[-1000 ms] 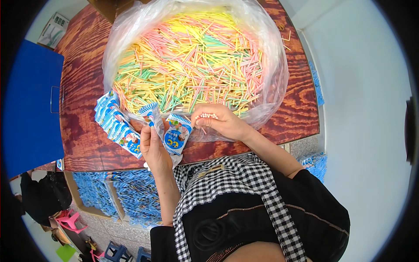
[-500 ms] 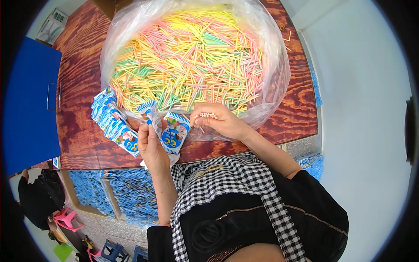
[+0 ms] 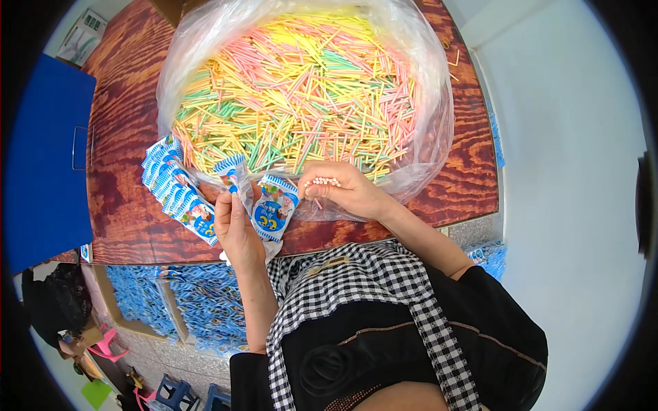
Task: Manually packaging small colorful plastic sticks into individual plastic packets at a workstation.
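Observation:
My left hand (image 3: 236,229) pinches a small blue-and-white packet (image 3: 232,171) between thumb and fingertips. My right hand (image 3: 343,190) is closed round a bunch of thin candy sticks (image 3: 323,181), whose pale ends show above the fingers. Between the two hands is another blue-and-white packet (image 3: 274,209); what holds it up, if anything, I cannot make out. Left of my left hand lies an overlapping row of the same packets (image 3: 175,188). Just beyond both hands, a large clear plastic bag (image 3: 432,130) stands open, full of pink, yellow and green sticks (image 3: 295,103).
The bag stands on a red-brown wood-grained table (image 3: 123,137). At the left is a blue panel (image 3: 48,164) with a wire handle. Below the table edge are bins of blue packets (image 3: 205,301). Stools (image 3: 175,394) and a person in black (image 3: 44,308) appear at lower left.
My hands and the packets stay nearly where they were. At lower left the person in black has shifted, and a brown box shows beside them.

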`<action>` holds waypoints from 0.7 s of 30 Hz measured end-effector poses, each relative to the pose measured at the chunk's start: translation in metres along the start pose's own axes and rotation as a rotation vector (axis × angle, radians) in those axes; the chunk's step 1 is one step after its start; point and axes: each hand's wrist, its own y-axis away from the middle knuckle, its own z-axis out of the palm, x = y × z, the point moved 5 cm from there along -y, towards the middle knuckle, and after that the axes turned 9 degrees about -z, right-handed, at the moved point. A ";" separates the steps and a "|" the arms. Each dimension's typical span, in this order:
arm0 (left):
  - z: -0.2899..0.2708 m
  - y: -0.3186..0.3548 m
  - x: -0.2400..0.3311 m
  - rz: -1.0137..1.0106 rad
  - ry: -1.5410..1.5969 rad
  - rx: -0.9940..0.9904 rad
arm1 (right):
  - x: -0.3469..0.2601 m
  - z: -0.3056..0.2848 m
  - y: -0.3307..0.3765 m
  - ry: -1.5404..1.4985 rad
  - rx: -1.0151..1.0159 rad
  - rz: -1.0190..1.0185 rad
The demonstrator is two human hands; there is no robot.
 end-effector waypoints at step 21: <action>0.023 0.025 0.018 0.141 -0.789 -0.222 | -0.005 -0.003 0.001 -0.044 0.011 0.072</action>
